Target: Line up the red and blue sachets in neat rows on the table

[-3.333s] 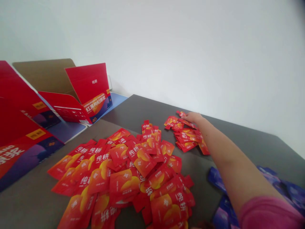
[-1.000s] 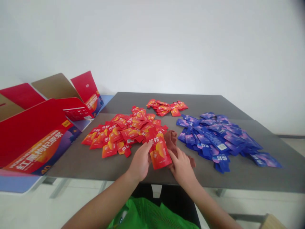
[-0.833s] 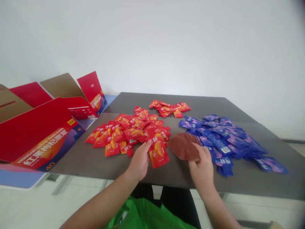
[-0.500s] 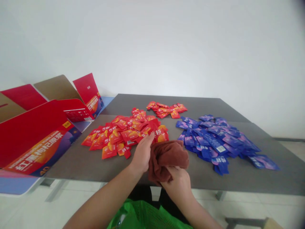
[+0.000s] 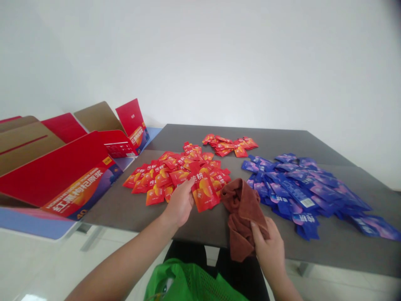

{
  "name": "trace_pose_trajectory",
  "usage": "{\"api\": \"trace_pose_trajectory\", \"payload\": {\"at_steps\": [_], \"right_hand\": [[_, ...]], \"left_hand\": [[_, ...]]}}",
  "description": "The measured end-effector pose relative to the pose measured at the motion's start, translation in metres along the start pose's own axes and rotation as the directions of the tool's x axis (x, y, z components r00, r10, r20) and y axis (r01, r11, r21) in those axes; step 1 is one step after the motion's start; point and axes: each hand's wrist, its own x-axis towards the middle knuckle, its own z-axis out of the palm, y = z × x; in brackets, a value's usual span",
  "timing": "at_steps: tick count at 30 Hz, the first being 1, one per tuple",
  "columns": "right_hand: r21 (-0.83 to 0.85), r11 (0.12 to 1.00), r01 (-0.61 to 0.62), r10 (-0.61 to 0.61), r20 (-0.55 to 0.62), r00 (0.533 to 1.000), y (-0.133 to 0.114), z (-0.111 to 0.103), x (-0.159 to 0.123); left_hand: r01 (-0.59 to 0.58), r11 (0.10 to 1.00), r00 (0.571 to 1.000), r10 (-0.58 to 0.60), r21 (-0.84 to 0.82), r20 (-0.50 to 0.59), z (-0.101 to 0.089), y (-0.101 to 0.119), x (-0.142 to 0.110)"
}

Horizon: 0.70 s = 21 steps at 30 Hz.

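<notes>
Red, glossy film fills the left grip: the left hand (image 5: 180,202) is closed on the left edge of a pouch (image 5: 205,192), thumb on its printed face. The pouch's long axis runs away from the body and leans slightly left, capped end farthest. Right of it, the right hand (image 5: 271,244) has its grip closed on a bunched brown cloth (image 5: 242,213), thumb pressed over the fold. The cloth's left end is just beside the pouch's right edge; whether they touch I cannot tell. Its lower corner overhangs the near edge of the worktop (image 5: 282,140).

Directly beyond the left grip spreads a heap of red pouches (image 5: 159,173); a smaller red heap (image 5: 232,144) lies farther back. Blue pouches (image 5: 300,184) are piled beyond the right hand, much nearer it than the left.

Farther left, on a blue table (image 5: 40,223), stand a near carton (image 5: 90,179) and a rear carton (image 5: 134,125), flaps raised; their contents are hidden.
</notes>
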Motion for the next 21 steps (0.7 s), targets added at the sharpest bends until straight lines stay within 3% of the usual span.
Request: {"api": "trace_pose_trajectory", "payload": {"at_steps": [3,6,8,10,13,15,17,19,21], "right_hand": [[0.025,0.999,0.040,-0.037,-0.113,0.993,-0.022,-0.007,0.005],[0.021,0.972,0.233,-0.225,-0.199,0.954,-0.061,-0.009,0.008],[0.018,0.924,0.382,-0.378,-0.111,0.919,-0.084,-0.003,0.005],[-0.019,0.879,0.477,-0.474,0.075,0.877,-0.096,0.009,-0.001],[-0.121,0.850,0.513,-0.468,0.278,0.839,-0.084,0.025,-0.007],[-0.171,0.877,0.450,-0.392,0.288,0.874,-0.062,0.027,-0.004],[-0.197,0.918,0.344,-0.301,0.218,0.928,-0.040,0.022,0.003],[-0.210,0.944,0.256,-0.231,0.135,0.964,-0.023,0.015,0.012],[-0.206,0.954,0.217,-0.202,0.093,0.975,-0.013,0.009,0.017]], "left_hand": [[0.005,0.999,1.000,-0.005,0.033,0.023,-0.001,0.000,-0.001],[0.001,0.998,0.997,-0.005,0.055,0.077,0.002,-0.016,-0.003],[-0.012,0.995,0.992,-0.001,0.102,0.123,0.008,-0.029,-0.006],[-0.028,0.989,0.986,0.002,0.148,0.169,0.016,-0.037,-0.009],[-0.086,0.989,0.987,0.068,0.120,0.147,0.022,-0.027,-0.007],[-0.130,0.988,0.989,0.124,0.078,0.087,0.019,-0.006,0.003],[-0.184,0.978,0.983,0.180,0.102,0.049,0.010,0.019,0.020],[-0.298,0.917,0.952,0.307,0.266,0.010,-0.005,0.042,0.043],[-0.359,0.755,0.900,0.436,0.549,-0.011,-0.020,0.059,0.068]]}}
